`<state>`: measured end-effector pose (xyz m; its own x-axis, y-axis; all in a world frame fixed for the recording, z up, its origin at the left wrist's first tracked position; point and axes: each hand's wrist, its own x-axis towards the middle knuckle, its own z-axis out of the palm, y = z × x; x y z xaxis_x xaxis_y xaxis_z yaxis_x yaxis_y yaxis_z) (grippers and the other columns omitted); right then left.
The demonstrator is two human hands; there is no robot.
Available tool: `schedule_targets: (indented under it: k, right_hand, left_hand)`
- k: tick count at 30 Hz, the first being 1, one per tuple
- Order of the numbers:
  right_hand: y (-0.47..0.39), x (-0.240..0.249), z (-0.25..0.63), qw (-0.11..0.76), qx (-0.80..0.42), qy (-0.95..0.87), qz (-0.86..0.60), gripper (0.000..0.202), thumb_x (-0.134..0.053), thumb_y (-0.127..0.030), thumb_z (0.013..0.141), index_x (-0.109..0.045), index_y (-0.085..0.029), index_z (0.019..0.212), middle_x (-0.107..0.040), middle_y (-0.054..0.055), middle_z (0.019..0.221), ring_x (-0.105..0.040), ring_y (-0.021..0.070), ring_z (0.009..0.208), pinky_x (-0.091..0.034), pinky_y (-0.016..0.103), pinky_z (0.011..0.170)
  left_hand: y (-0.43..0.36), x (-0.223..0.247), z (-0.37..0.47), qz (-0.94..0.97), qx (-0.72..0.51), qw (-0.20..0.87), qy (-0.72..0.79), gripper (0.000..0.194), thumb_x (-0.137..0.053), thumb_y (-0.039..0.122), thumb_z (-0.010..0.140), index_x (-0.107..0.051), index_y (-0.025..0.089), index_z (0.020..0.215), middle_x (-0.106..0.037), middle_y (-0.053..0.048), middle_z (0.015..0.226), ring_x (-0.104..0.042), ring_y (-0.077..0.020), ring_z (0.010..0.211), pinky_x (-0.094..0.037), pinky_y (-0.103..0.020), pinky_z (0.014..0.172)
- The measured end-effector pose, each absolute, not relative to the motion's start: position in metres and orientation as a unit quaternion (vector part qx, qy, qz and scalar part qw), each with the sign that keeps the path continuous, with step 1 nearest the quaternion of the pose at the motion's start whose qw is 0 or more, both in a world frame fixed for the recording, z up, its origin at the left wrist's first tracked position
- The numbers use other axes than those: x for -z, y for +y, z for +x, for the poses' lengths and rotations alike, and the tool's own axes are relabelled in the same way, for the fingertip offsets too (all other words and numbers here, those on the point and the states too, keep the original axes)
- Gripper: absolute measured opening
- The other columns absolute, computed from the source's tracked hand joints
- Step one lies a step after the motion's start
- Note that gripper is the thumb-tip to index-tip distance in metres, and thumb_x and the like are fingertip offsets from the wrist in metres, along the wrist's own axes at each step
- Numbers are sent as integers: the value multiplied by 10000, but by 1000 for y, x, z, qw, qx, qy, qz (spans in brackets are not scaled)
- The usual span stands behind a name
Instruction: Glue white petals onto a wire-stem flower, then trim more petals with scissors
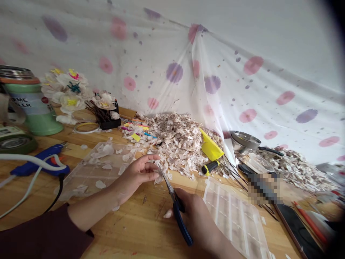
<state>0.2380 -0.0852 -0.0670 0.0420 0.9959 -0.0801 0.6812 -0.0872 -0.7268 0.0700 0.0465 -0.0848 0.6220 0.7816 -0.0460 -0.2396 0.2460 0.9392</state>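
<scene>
In the middle of the head view my left hand (147, 169) pinches a small pale petal-like flake (159, 177) between thumb and fingers. My right hand (194, 212) is wrapped round the dark blue handles of a pair of scissors (169, 189). The scissor blades point up and away, their tips at the flake beside my left fingertips; whether they touch it I cannot tell. Behind both hands rises a large heap of pale dried flakes (175, 140). One loose flake (168, 214) lies on the wooden table (129, 230) near the scissors.
Clear divided trays (234, 216) flank my hands. A blue glue gun (40, 162) with cords lies left, near a green jar (40, 108) and white handmade flowers (71, 102). A yellow scoop (211, 145), metal pan (245, 140), second flake heap (299, 165) and phone (296, 226) stand right.
</scene>
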Motion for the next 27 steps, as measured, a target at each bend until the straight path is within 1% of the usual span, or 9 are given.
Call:
schedule_targets:
  k: [6,9,11,14,17,20,24,27]
  right_hand:
    - [-84,75,245,286,-245,-605,-701,164,-621,-355,832,-579,-196,839,-625,-10,658,-543,145,590,-355,221,543]
    - [-84,81,248,343,-260,-593,-681,205,-614,-391,844,-558,-194,857,-610,-8,673,-544,140,592,-368,218,542]
    - [-83,86,248,387,-279,-573,-667,227,-645,-398,820,-555,-195,868,-592,-20,652,-522,127,557,-359,212,513]
    - [-81,91,244,449,-326,-531,-640,241,-677,-360,784,-551,-191,902,-569,-38,615,-478,107,499,-347,206,471]
    - [-80,94,237,491,-369,-498,-613,230,-649,-285,781,-532,-186,952,-570,-46,605,-484,102,474,-356,202,453]
    - [-80,96,235,495,-366,-488,-619,222,-626,-239,781,-528,-183,973,-569,-53,602,-488,99,460,-367,201,445]
    - [-79,98,240,481,-335,-491,-645,149,-590,-205,806,-545,-189,948,-549,-65,579,-488,94,458,-368,190,435]
    - [-78,97,241,504,-345,-467,-639,166,-613,-206,793,-533,-192,938,-508,-88,543,-454,80,426,-363,178,411]
  left_hand:
    - [46,86,71,518,-324,746,266,496,-783,196,688,-577,202,1140,-680,24,794,-620,-144,742,-424,-303,762]
    - [43,86,71,525,-298,755,258,509,-790,202,684,-568,207,1142,-680,31,783,-628,-145,731,-419,-307,766]
    - [42,87,72,533,-279,758,254,512,-786,202,688,-561,208,1147,-680,32,773,-628,-147,730,-415,-313,772]
    - [40,90,72,549,-259,756,245,489,-768,211,709,-552,201,1148,-681,28,765,-624,-149,723,-416,-326,785]
    - [38,93,73,554,-246,758,240,480,-750,217,724,-539,198,1155,-682,22,777,-635,-155,735,-425,-339,808]
    - [35,92,73,559,-237,755,247,468,-734,212,729,-538,206,1153,-678,26,785,-648,-154,731,-432,-335,799]
    - [31,86,73,578,-231,736,267,452,-728,215,723,-555,213,1141,-667,34,793,-664,-158,724,-432,-325,781]
    - [29,84,73,585,-227,729,274,474,-738,229,712,-556,215,1150,-666,30,796,-662,-167,736,-432,-332,783]
